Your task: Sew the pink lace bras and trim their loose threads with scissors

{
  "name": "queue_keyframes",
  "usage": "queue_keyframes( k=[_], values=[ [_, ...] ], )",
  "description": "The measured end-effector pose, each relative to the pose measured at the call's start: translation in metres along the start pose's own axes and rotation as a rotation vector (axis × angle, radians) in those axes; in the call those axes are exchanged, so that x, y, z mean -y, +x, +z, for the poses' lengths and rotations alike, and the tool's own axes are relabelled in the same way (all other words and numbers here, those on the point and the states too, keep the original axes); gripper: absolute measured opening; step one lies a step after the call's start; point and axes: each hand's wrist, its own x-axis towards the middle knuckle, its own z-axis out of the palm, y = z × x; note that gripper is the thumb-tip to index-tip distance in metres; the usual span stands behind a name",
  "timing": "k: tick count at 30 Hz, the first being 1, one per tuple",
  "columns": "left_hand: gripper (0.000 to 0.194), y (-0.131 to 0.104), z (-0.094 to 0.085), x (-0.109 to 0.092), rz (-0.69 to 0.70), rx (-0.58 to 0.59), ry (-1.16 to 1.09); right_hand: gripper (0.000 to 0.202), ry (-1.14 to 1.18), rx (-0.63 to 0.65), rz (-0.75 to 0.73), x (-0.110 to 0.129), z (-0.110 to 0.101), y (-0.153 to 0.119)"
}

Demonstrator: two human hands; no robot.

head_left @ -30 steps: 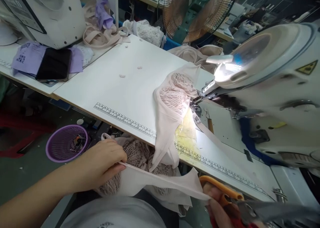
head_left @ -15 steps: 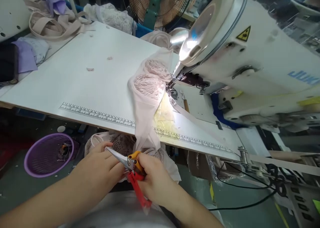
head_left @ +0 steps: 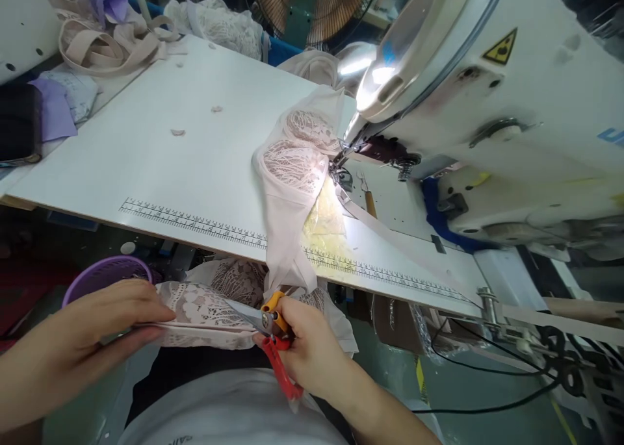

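Observation:
My left hand (head_left: 82,338) pinches the edge of a pale pink lace garment piece (head_left: 205,312) and holds it stretched to the left over my lap. My right hand (head_left: 312,351) grips scissors (head_left: 266,331) with an orange and red handle, their blades lying against the stretched fabric. Another lace bra piece (head_left: 295,172) lies on the white sewing table (head_left: 160,165), its lower end hanging over the table's front edge, its upper end under the needle of the white sewing machine (head_left: 487,107).
A purple basket (head_left: 97,273) stands on the floor at lower left. Elastic straps (head_left: 97,42), purple papers and lace pile up at the table's back left. A fan (head_left: 312,0) stands behind. Cables (head_left: 487,380) run under the machine at right.
My left hand has pulled the lace piece out to the left, away from the right hand. The scissors stay at the fabric. The view has shifted slightly.

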Motion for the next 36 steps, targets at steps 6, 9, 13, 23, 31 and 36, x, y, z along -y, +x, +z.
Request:
queue_keyframes(
  k=[6,9,13,23,31,36],
  values=[
    [0.020,0.018,0.010,-0.014,-0.110,0.106,-0.308,0.018,0.121,0.166,0.185,-0.001,-0.007,-0.012],
    [0.036,0.027,0.032,-0.028,-0.078,0.102,-0.457,0.021,0.047,0.227,0.261,-0.004,-0.016,-0.019],
    [0.052,0.036,0.062,-0.048,-0.026,0.099,-0.375,0.021,0.002,0.080,0.164,-0.002,-0.028,-0.023],
    [0.060,0.050,0.102,-0.056,0.162,0.026,-0.148,0.017,0.208,-0.146,-0.111,0.015,-0.026,0.002],
    [0.016,0.058,0.090,-0.070,-0.212,0.158,-0.533,0.014,0.290,-0.171,-0.202,0.005,-0.021,0.003],
    [0.034,0.065,0.094,-0.070,-0.359,0.220,-0.704,0.018,0.326,-0.183,-0.181,0.002,-0.015,0.006]
  ],
)
